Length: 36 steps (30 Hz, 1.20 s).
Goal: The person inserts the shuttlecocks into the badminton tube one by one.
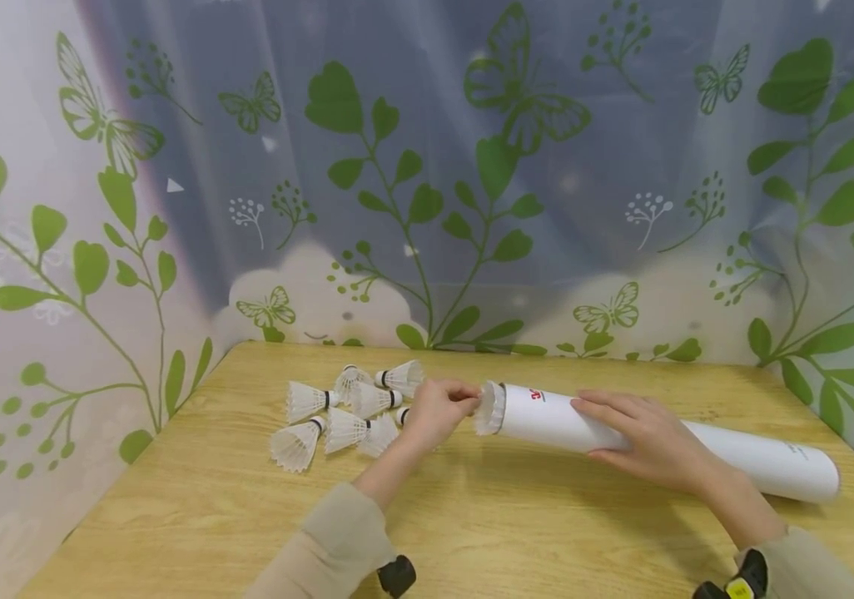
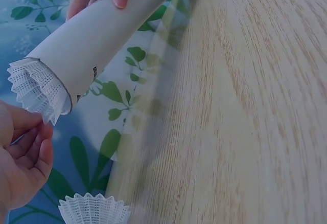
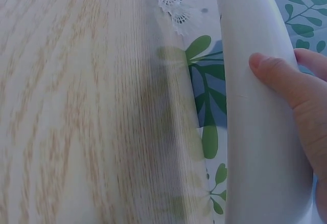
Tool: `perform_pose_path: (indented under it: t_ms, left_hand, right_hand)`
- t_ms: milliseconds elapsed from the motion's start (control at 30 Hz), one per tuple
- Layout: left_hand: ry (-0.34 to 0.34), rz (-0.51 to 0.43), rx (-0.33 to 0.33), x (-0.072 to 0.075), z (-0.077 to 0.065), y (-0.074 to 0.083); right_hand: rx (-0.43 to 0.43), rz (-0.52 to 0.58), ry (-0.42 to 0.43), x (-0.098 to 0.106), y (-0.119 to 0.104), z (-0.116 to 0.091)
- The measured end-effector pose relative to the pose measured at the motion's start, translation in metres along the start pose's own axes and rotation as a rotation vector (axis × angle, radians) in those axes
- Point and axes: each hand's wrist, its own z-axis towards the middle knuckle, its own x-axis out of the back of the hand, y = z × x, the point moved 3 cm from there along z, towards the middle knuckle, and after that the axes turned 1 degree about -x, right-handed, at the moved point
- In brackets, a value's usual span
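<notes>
A long white shuttlecock tube (image 1: 562,420) lies slantwise over the table, and my right hand (image 1: 640,437) grips it around the middle. The thumb (image 3: 276,73) and fingers wrap opposite sides of the tube in the right wrist view. From its left mouth juts the white netted skirt of a shuttlecock (image 2: 38,88). My left hand (image 1: 438,412) pinches the edge of that skirt between thumb and fingertips, as the left wrist view shows (image 2: 25,155). The shuttlecock's head is hidden inside the tube.
Several loose white shuttlecocks (image 1: 348,428) with dark bands lie in a cluster left of my left hand. Beneath everything is a wood-grain table (image 1: 195,507). A curtain (image 1: 427,166) printed with leaves and butterflies hangs behind its far edge.
</notes>
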Motion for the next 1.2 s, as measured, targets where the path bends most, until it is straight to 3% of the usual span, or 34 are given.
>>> perform_pose_path:
  t_ms: [300,667,1200]
  left_hand:
    - [-0.007,-0.055,-0.027,-0.007,0.003,0.001]
    - [-0.025,-0.058,-0.003,-0.020,0.004,-0.002]
    - [-0.022,0.009,0.034,-0.026,0.004,0.001]
  right_hand:
    - [-0.001,-0.003,-0.009,0.000,0.001,0.001]
    - [0.015,0.000,0.018,0.000,0.000,0.000]
    - [-0.014,0.001,-0.024,-0.002,0.003,-0.002]
